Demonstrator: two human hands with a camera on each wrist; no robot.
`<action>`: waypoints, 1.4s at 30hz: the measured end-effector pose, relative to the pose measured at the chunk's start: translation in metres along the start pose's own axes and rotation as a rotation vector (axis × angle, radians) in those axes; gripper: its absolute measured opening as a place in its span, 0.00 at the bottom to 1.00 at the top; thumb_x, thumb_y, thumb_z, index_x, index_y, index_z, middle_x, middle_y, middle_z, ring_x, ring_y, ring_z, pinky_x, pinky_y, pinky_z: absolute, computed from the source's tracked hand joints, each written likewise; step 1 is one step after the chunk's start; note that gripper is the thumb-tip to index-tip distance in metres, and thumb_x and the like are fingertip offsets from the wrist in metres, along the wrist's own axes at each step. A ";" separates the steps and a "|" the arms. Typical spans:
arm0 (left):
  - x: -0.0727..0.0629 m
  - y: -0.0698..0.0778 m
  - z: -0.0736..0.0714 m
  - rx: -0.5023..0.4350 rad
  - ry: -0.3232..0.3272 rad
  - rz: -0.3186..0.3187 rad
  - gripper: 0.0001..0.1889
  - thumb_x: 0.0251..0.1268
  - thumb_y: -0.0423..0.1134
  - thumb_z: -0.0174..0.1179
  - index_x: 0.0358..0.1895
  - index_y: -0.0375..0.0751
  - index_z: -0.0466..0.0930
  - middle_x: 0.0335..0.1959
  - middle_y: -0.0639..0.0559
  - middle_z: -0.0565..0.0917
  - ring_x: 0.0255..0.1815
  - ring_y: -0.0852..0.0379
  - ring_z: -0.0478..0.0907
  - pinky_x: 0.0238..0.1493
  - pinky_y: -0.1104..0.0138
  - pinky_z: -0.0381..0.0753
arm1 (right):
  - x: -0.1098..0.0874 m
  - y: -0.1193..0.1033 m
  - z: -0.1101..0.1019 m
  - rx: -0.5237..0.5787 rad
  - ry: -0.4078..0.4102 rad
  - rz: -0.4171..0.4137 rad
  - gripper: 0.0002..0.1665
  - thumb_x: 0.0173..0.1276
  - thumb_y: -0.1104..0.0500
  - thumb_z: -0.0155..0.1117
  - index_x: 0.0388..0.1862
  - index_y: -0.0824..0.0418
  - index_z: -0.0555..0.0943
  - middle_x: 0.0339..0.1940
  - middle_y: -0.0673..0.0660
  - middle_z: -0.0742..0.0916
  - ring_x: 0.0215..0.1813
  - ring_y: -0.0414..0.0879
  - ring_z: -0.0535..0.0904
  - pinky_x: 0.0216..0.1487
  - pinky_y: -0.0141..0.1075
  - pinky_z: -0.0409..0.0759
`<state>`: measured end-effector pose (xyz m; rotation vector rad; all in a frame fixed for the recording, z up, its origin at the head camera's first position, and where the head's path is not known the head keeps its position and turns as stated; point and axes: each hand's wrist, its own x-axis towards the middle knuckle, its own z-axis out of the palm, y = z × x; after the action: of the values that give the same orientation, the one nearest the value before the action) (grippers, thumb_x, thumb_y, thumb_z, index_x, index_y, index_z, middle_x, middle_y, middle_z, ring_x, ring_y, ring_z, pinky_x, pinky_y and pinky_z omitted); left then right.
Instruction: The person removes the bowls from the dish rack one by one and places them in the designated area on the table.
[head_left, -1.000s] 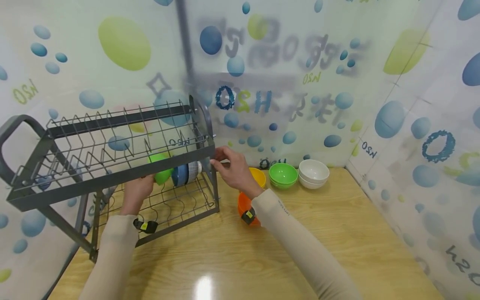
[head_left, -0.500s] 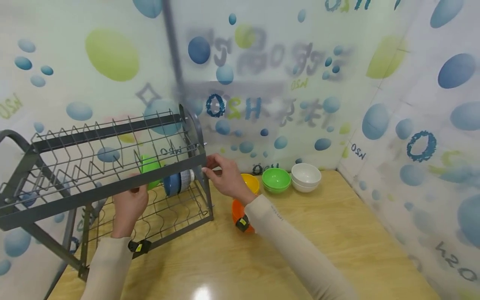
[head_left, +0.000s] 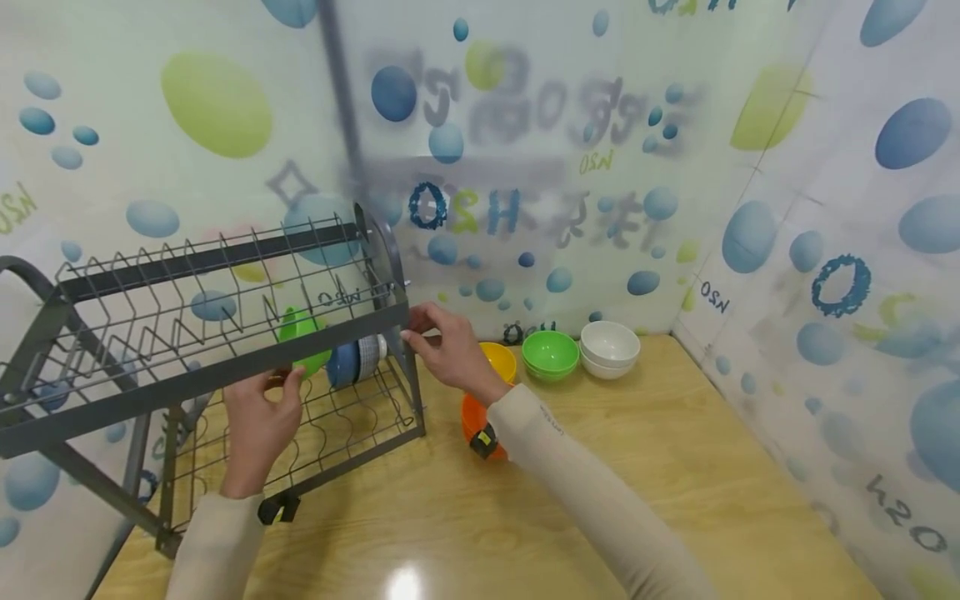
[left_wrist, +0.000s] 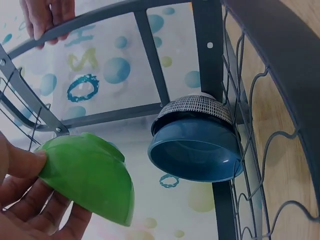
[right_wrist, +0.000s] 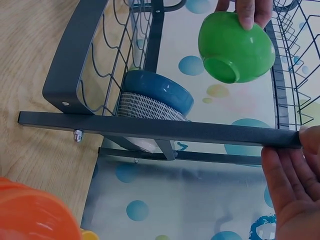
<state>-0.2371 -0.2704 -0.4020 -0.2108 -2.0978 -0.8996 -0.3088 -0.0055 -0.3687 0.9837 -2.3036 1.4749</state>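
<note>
Between the two tiers of a dark grey metal dish rack (head_left: 345,327), my left hand (head_left: 258,421) holds a green bowl (left_wrist: 90,175). The thumb lies on one side of the bowl and the fingers on the other. In the right wrist view the green bowl (right_wrist: 235,47) is tipped, its foot ring showing. My right hand (head_left: 457,354) grips the rack's right end post. On the lower tier a blue bowl (left_wrist: 195,150) and a black-and-white patterned bowl (left_wrist: 195,106) stand on edge, nested close together, apart from the green one.
Right of the rack on the wooden table (head_left: 600,467) stand orange bowls (head_left: 474,417), a yellow bowl (head_left: 498,360), stacked green bowls (head_left: 551,354) and stacked white bowls (head_left: 610,348). A patterned curtain (head_left: 525,167) hangs close behind. The upper tier's wire prongs (head_left: 172,283) stick up.
The head view has shifted, so the scene sits further left. My left hand has turned the green bowl to another tilt under the upper tier. The right hand keeps its grip on the post.
</note>
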 end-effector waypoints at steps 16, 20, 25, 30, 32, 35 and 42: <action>-0.018 0.017 -0.012 0.093 -0.059 0.252 0.07 0.62 0.21 0.66 0.42 0.28 0.86 0.35 0.39 0.87 0.34 0.43 0.84 0.40 0.61 0.79 | 0.002 -0.004 -0.009 -0.005 -0.068 0.024 0.18 0.79 0.56 0.61 0.64 0.60 0.77 0.52 0.56 0.87 0.53 0.46 0.85 0.54 0.30 0.86; -0.021 0.021 -0.017 0.097 -0.103 0.277 0.09 0.58 0.20 0.68 0.42 0.30 0.86 0.37 0.40 0.87 0.37 0.43 0.85 0.43 0.57 0.79 | -0.003 -0.006 -0.014 -0.011 -0.103 0.025 0.23 0.80 0.54 0.60 0.69 0.60 0.74 0.58 0.57 0.86 0.57 0.47 0.84 0.58 0.34 0.85; -0.023 0.025 -0.023 0.068 -0.169 0.355 0.12 0.53 0.19 0.70 0.41 0.33 0.87 0.38 0.45 0.87 0.39 0.49 0.84 0.48 0.76 0.77 | -0.015 -0.004 -0.021 -0.028 -0.134 0.001 0.27 0.79 0.55 0.61 0.73 0.59 0.71 0.64 0.59 0.84 0.61 0.52 0.84 0.63 0.42 0.84; -0.025 0.030 -0.025 0.025 -0.229 0.424 0.14 0.53 0.19 0.69 0.42 0.36 0.87 0.39 0.47 0.86 0.43 0.48 0.83 0.56 0.82 0.73 | -0.030 -0.005 -0.032 -0.074 -0.170 -0.022 0.28 0.78 0.55 0.62 0.74 0.57 0.71 0.69 0.57 0.81 0.65 0.51 0.81 0.68 0.46 0.80; -0.027 0.033 -0.025 0.011 -0.263 0.431 0.13 0.54 0.20 0.69 0.42 0.37 0.87 0.40 0.49 0.86 0.44 0.50 0.83 0.57 0.82 0.73 | -0.036 -0.007 -0.037 -0.106 -0.180 -0.044 0.29 0.78 0.54 0.63 0.74 0.56 0.71 0.71 0.54 0.80 0.67 0.49 0.80 0.70 0.46 0.79; -0.028 0.040 -0.023 -0.008 -0.296 0.443 0.14 0.54 0.20 0.69 0.43 0.38 0.88 0.42 0.51 0.87 0.46 0.49 0.84 0.60 0.83 0.73 | -0.045 -0.011 -0.045 -0.172 -0.189 -0.099 0.30 0.77 0.53 0.64 0.75 0.54 0.72 0.72 0.52 0.79 0.70 0.48 0.77 0.71 0.45 0.77; -0.032 0.057 -0.013 -0.020 -0.339 0.496 0.15 0.51 0.21 0.72 0.42 0.41 0.88 0.40 0.54 0.87 0.44 0.55 0.84 0.55 0.71 0.81 | -0.066 -0.023 -0.058 -0.273 -0.222 -0.241 0.34 0.72 0.52 0.70 0.74 0.54 0.72 0.74 0.53 0.77 0.76 0.47 0.71 0.76 0.47 0.72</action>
<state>-0.1835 -0.2331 -0.3905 -0.9045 -2.1887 -0.6118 -0.2535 0.0659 -0.3593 1.3411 -2.3491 0.9706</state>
